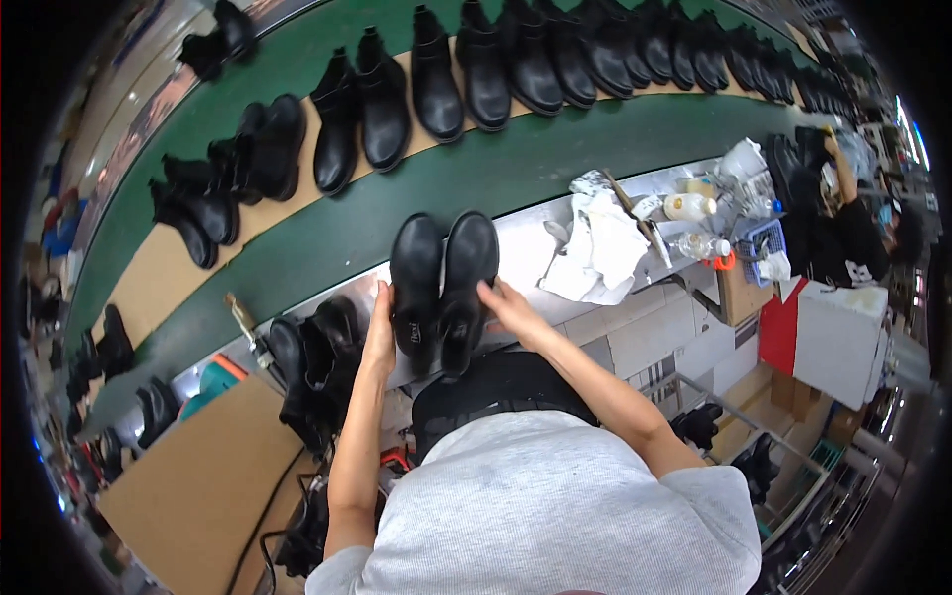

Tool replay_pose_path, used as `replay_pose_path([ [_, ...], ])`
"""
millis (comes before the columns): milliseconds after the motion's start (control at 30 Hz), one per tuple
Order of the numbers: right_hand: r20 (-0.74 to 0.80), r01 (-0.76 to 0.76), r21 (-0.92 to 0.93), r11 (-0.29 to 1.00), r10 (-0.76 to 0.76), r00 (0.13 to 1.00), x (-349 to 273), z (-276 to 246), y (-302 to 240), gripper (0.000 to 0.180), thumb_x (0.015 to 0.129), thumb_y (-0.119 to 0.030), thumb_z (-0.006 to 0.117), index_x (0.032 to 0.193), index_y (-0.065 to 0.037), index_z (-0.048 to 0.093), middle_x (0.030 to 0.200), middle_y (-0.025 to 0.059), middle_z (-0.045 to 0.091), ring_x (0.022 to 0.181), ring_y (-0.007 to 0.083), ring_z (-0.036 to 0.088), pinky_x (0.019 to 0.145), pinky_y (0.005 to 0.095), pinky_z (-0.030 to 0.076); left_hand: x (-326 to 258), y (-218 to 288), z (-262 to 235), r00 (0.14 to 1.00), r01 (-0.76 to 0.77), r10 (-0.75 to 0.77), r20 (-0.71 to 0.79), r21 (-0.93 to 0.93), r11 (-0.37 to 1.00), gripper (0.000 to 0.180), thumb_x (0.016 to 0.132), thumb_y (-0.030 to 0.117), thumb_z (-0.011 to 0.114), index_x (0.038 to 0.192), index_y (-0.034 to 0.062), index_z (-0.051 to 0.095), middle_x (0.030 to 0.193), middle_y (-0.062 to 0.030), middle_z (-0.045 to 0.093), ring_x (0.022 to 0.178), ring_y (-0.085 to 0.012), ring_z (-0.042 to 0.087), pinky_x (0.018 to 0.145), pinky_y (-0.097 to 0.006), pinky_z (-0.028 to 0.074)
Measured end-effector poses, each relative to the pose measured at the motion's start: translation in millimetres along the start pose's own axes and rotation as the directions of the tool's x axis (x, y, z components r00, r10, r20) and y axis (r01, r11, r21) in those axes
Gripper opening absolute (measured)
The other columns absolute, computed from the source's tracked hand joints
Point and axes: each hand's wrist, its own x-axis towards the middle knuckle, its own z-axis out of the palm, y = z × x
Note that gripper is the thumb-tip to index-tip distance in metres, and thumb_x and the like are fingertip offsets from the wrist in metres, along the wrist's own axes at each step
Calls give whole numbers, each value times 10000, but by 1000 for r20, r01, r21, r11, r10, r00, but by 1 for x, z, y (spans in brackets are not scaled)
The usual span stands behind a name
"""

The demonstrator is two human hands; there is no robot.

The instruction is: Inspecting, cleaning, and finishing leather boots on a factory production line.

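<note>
Side by side in front of me are two black leather ankle boots, their toes pointing away over the bench's metal edge. My left hand (380,332) holds the left boot (416,263) from its outer side, and most of its fingers are hidden. The right boot (470,258) is in my right hand (510,309), which grips it along its right side with the thumb on top. Just left of my left forearm, more black boots (307,352) are bunched together.
Beyond lies a green conveyor belt (555,154) with a tan strip carrying a long row of black boots (436,84). Right of me are white cloths (595,243), bottles (689,206) and a blue basket (766,238). A cardboard sheet (198,476) stands lower left. Another person (853,233) works far right.
</note>
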Motion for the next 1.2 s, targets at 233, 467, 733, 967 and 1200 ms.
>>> replay_pose_path([
  [233, -321, -252, -933, 258, -912, 254, -22, -138, -50, 606, 720, -265, 720, 1215, -9, 483, 1168, 250, 514, 1079, 370, 494, 908, 438, 406, -99, 61, 71, 889, -371, 451, -72, 463, 805, 199, 869, 69, 543, 1041, -27, 571, 1079, -79, 543, 994, -139, 504, 871, -256, 384],
  [467, -333, 7, -931, 364, -861, 385, -32, -210, -67, 408, 702, -69, 678, 1101, -61, 588, 957, 175, 570, 839, 371, 588, 726, 432, 487, -96, 14, 107, 985, 120, -88, -148, 227, 966, 603, 866, 139, 615, 1322, -130, 327, 1358, -247, 393, 1286, -276, 381, 1068, -340, 280],
  [733, -250, -262, -954, 148, -875, 414, -12, -259, -90, 422, 700, -65, 683, 1111, -67, 587, 1069, 153, 551, 1035, 338, 506, 874, 431, 407, -41, -14, 135, 861, -23, 2, -508, -35, 999, 235, 866, 197, 646, 892, -33, 604, 848, -37, 626, 777, -93, 544, 752, -215, 413],
  [967, -3, 139, -978, 154, -679, 734, 20, -231, -11, 357, 764, -98, 646, 1099, -71, 524, 1101, 131, 529, 1031, 335, 504, 790, 438, 469, -37, -31, 121, 859, -105, 53, -510, -74, 992, 166, 865, 92, 635, 969, -33, 602, 939, -61, 637, 833, -102, 566, 780, -229, 440],
  [1200, -107, -95, -994, 61, -779, 618, 28, -221, -19, 320, 815, -143, 615, 1104, -28, 540, 1000, 149, 562, 946, 320, 553, 737, 429, 495, -38, -43, 114, 882, -175, 65, -467, -197, 965, 148, 871, 72, 622, 987, -20, 621, 948, -38, 641, 832, -87, 563, 790, -221, 437],
])
